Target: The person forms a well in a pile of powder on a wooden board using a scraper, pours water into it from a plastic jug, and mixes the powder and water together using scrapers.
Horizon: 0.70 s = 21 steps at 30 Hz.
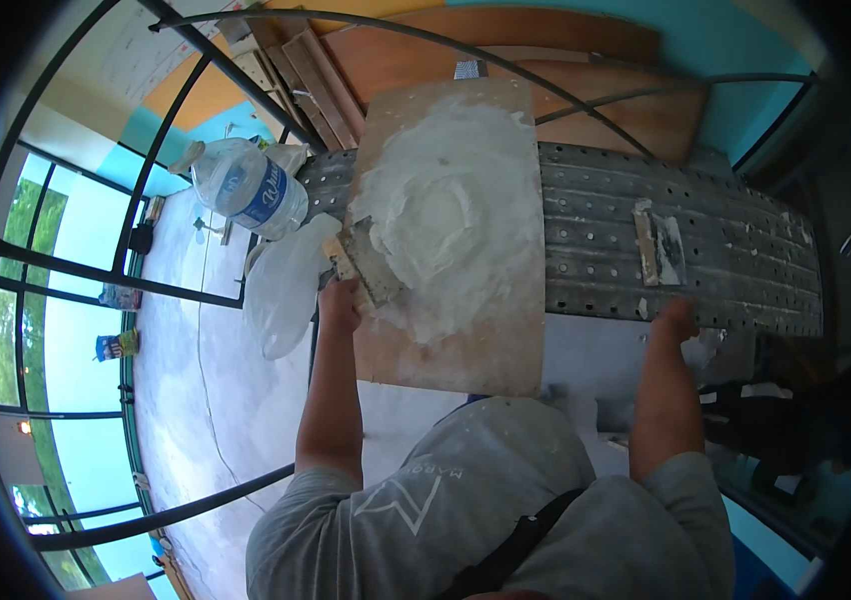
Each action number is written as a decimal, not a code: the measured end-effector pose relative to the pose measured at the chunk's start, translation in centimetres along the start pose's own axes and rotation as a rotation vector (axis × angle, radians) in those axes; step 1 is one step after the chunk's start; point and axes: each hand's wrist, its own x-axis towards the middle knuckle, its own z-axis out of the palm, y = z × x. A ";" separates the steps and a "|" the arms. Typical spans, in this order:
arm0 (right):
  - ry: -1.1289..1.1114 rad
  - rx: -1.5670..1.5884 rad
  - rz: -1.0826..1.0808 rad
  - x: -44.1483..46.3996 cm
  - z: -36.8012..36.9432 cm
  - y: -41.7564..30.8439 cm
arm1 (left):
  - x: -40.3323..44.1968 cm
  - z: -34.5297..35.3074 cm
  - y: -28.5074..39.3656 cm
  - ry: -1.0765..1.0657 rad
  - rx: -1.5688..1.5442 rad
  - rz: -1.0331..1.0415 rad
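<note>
My left hand [340,303] is closed round the handle of a trowel [371,268], whose flat blade rests at the left side of a mound of wet white plaster [436,225]. The plaster is spread over a brown board [486,365]. On the right, my right hand [678,318] is at the front edge of the perforated metal platform [596,230]; its fingers are too unclear to read. Just beyond it a second flat tool [662,245] with a wooden strip lies on the platform, smeared white.
A large clear water bottle [251,190] and a translucent plastic bag [283,285] are left of the board. Dark metal scaffold bars [96,272] cross on the left and overhead. Brown wooden panels [586,100] lean behind the platform. The pale floor [181,370] shows below.
</note>
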 end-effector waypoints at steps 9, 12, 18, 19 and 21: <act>0.059 -0.011 0.009 0.2 0.3 0.2 | -0.9 4.0 1.7 -0.190 -0.079 0.072; 0.057 -0.013 0.002 -0.2 0.1 0.1 | -0.6 6.3 2.9 -0.155 0.269 0.178; 0.054 -0.043 0.006 0.0 0.0 -0.1 | -2.9 13.0 5.3 -0.081 0.863 0.496; 0.044 -0.030 0.006 -0.3 -0.2 -0.2 | -3.7 13.4 5.9 -0.076 0.914 0.551; 0.023 -0.021 0.000 -0.8 -0.5 -0.3 | -5.2 13.9 7.1 -0.065 1.020 0.658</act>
